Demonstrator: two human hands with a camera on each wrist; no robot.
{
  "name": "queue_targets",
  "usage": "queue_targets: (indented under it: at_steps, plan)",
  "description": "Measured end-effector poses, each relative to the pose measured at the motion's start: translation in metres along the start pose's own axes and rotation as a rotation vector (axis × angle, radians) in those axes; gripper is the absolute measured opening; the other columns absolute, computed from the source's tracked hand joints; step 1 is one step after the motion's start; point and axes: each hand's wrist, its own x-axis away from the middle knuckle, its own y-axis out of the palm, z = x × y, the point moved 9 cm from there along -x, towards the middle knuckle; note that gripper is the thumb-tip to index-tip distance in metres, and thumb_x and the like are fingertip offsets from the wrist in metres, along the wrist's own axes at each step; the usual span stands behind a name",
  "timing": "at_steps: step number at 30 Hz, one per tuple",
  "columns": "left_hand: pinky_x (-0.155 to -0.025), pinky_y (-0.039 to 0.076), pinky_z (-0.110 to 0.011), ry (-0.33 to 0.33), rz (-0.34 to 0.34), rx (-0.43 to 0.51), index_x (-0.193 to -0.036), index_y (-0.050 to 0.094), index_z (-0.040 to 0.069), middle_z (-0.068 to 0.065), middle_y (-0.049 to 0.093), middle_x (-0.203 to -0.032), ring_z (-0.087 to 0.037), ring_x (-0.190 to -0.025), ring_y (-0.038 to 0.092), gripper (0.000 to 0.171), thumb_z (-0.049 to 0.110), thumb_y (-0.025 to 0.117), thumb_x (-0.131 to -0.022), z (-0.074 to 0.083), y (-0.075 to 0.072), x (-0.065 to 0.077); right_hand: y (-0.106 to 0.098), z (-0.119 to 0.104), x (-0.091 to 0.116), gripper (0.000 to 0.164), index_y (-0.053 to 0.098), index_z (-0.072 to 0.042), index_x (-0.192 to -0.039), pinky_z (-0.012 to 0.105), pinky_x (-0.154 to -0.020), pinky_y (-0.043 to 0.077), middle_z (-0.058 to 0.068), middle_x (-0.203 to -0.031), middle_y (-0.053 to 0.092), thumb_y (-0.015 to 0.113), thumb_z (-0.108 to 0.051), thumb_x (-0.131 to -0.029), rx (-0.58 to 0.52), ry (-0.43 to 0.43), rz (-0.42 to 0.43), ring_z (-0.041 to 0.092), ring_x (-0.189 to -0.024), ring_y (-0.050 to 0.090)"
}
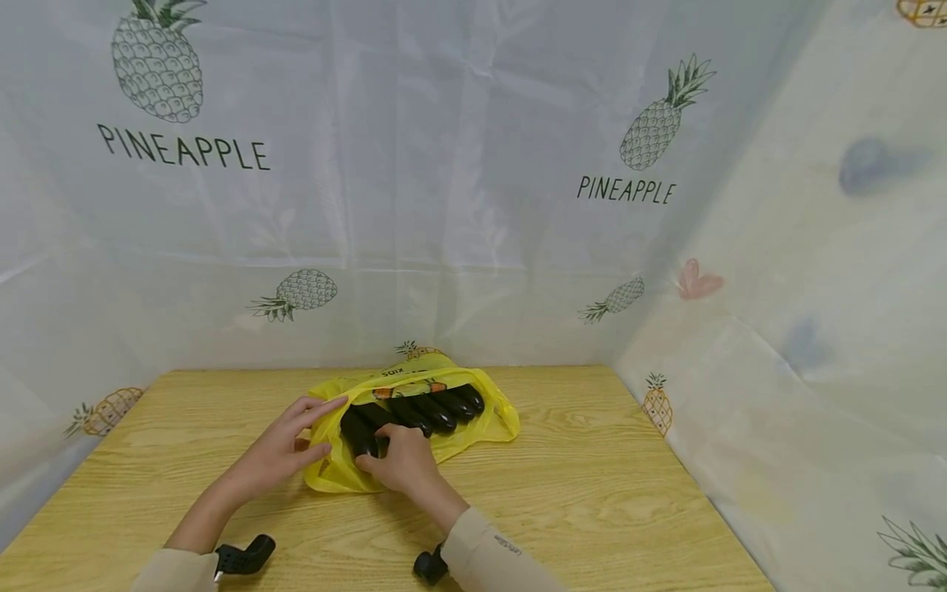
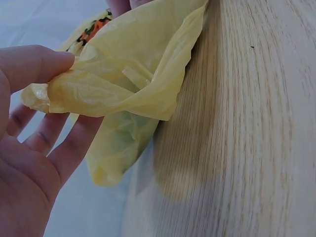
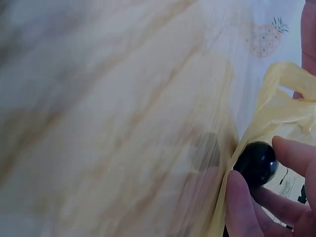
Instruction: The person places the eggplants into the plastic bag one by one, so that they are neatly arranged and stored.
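Note:
A yellow plastic bag (image 1: 505, 418) lies on the table with its mouth spread towards me. Inside it, several glossy black eggplants (image 1: 460, 401) lie side by side in a row. My left hand (image 1: 277, 450) is at the bag's left end; in the left wrist view its thumb and fingers pinch the bag's rim (image 2: 89, 94). My right hand (image 1: 408, 462) reaches into the mouth and grips the leftmost eggplant (image 1: 357, 431). The right wrist view shows its fingers and thumb around that eggplant's rounded end (image 3: 257, 163); the rest of it is hidden.
The wooden table (image 1: 592, 485) extends to both sides of the bag and in front of it. A pale curtain (image 1: 444, 205) printed with pineapples stands behind the table and along the sides. Black devices (image 1: 247, 556) are strapped at both wrists.

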Motion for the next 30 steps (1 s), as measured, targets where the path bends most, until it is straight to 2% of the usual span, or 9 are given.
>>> queue_targets:
  at_steps: [3,6,10,15,19,24,30]
  plan:
    - [-0.079,0.056,-0.031,0.016,0.005,-0.005,-0.164,0.044,0.015,-0.003,0.049,-0.123,-0.012,-0.106,0.05,0.07,0.004,0.072,-0.1,0.001,0.001,-0.001,0.0,0.003,0.002,0.052,0.073,-0.007,-0.133,0.026,-0.059,0.051,-0.003,-0.067,0.066,0.083,-0.038,-0.093,-0.055,0.0,-0.02,0.011,-0.05,0.055]
    - [-0.08,0.058,-0.031,0.019,0.005,-0.004,-0.164,0.044,0.014,-0.004,0.05,-0.126,-0.012,-0.109,0.051,0.07,0.003,0.072,-0.101,0.0,0.001,-0.002,-0.003,0.003,0.003,0.05,0.073,-0.005,-0.132,0.024,-0.056,0.046,-0.007,-0.067,0.061,0.083,-0.035,-0.093,-0.076,-0.028,-0.021,0.006,-0.054,0.052]
    - [-0.082,0.059,-0.032,0.003,0.0,0.001,-0.164,0.043,0.015,-0.004,0.05,-0.128,-0.012,-0.112,0.052,0.07,0.005,0.072,-0.101,-0.003,0.001,-0.002,-0.008,0.003,0.006,0.049,0.073,-0.006,-0.13,0.024,-0.057,0.048,-0.008,-0.075,0.064,0.084,-0.034,-0.093,-0.098,-0.048,-0.03,0.004,-0.062,0.055]
    - [-0.081,0.059,-0.032,-0.025,-0.008,0.024,-0.165,0.042,0.016,-0.005,0.049,-0.13,-0.012,-0.115,0.052,0.069,0.007,0.071,-0.102,-0.009,0.0,0.0,-0.022,0.006,0.009,0.049,0.073,-0.006,-0.131,0.026,-0.059,0.051,-0.004,-0.079,0.069,0.085,-0.034,-0.092,-0.133,-0.054,-0.043,0.005,-0.063,0.059]
    - [-0.081,0.06,-0.03,-0.024,0.004,0.036,-0.164,0.043,0.014,-0.008,0.049,-0.132,-0.011,-0.117,0.052,0.068,0.007,0.07,-0.103,-0.01,-0.002,0.001,-0.041,0.011,0.012,0.05,0.072,-0.005,-0.133,0.029,-0.065,0.054,0.003,-0.09,0.074,0.084,-0.034,-0.093,-0.112,-0.09,-0.031,0.01,-0.072,0.064]
    - [-0.081,0.06,-0.029,-0.003,0.022,0.022,-0.163,0.044,0.011,-0.008,0.049,-0.132,-0.006,-0.116,0.051,0.068,0.002,0.071,-0.101,-0.008,-0.005,0.001,-0.069,0.031,0.018,0.051,0.07,-0.007,-0.137,0.035,-0.074,0.057,0.009,-0.106,0.075,0.082,-0.035,-0.095,-0.094,-0.085,-0.022,0.018,-0.089,0.069]
    - [-0.08,0.06,-0.026,0.013,0.045,-0.001,-0.162,0.045,0.007,-0.01,0.049,-0.132,-0.002,-0.113,0.052,0.07,-0.005,0.072,-0.098,-0.01,-0.011,0.003,-0.109,0.063,0.025,0.053,0.068,-0.007,-0.14,0.036,-0.069,0.058,0.018,-0.116,0.074,0.08,-0.035,-0.097,-0.05,-0.1,0.003,0.019,-0.082,0.071]
